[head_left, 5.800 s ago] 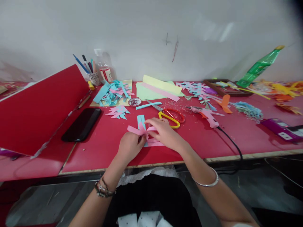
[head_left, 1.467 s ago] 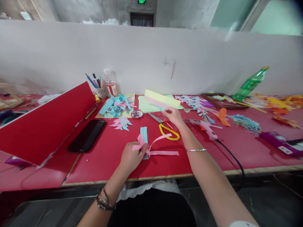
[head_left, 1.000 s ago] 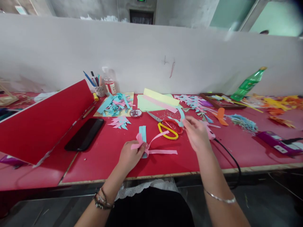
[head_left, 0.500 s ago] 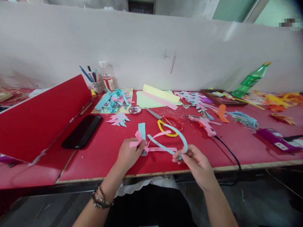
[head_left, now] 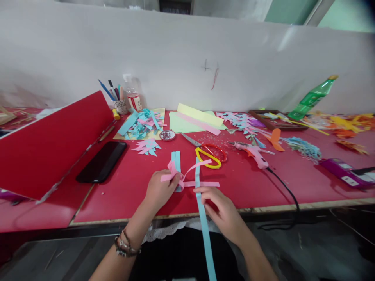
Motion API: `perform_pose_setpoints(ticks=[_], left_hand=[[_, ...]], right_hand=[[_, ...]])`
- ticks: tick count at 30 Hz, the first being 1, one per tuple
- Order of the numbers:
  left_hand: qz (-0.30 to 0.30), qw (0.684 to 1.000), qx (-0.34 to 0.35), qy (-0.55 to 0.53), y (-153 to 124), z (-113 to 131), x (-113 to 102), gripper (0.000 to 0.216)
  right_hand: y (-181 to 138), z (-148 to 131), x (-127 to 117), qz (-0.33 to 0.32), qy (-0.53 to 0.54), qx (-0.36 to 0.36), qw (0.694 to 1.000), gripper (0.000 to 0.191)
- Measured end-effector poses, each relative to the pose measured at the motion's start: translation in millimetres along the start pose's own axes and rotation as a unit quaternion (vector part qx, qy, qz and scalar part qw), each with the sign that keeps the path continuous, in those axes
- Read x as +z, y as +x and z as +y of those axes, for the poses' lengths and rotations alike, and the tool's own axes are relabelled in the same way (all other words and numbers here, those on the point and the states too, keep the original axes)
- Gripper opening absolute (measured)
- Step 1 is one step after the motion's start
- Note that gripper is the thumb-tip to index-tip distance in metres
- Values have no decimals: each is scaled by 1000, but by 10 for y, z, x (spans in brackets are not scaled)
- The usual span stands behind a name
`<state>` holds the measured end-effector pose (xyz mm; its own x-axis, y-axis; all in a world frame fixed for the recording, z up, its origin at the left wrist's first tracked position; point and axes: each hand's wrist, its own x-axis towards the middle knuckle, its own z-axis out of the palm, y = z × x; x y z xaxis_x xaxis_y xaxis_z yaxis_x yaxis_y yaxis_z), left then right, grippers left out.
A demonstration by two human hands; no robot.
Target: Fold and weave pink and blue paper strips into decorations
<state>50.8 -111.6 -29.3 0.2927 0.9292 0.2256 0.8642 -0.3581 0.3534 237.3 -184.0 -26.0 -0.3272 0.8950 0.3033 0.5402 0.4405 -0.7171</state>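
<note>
My left hand (head_left: 161, 188) pinches folded pink paper strips (head_left: 172, 171) where they cross a short upright blue strip (head_left: 176, 160). Two pink tails (head_left: 209, 184) reach out to the right from this crossing. Beside it, my right hand (head_left: 219, 205) has its fingers on a long light-blue paper strip (head_left: 207, 246). That strip passes over the lower pink tail and hangs past the table edge toward my lap; its upper end lies near the scissors (head_left: 202, 147), whose handles are red and yellow. How the right fingertips clasp the strip is partly hidden.
A black phone (head_left: 102, 162) and a raised red board (head_left: 55, 144) are at left. Blue and pink scraps (head_left: 143, 123) lie behind. A pink glue gun (head_left: 254, 153) with a black cord rests at right, near a purple power strip (head_left: 347, 172) and a leaning green bottle (head_left: 312, 99).
My right hand has shifted left and a little lower. The blue strip, looped over before, now stretches straight down across the table edge. My left hand keeps its hold on the pink strips.
</note>
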Motion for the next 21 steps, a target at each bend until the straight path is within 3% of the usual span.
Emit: perform_pose_setpoints(ticks=[7,15,21], left_hand=[[-3,1000,14,10,-5,-6,-4,45],[-3,1000,13,-14,-1,-6,0,44],[-11,999,2,-40,-11,13,-27,44]], right_hand=[[73,-23,58,-6,-81,-37,996,19],[77,-18,96,-17,-64,-38,997,21],[134,-30,162,10,-114,-48,992,18]])
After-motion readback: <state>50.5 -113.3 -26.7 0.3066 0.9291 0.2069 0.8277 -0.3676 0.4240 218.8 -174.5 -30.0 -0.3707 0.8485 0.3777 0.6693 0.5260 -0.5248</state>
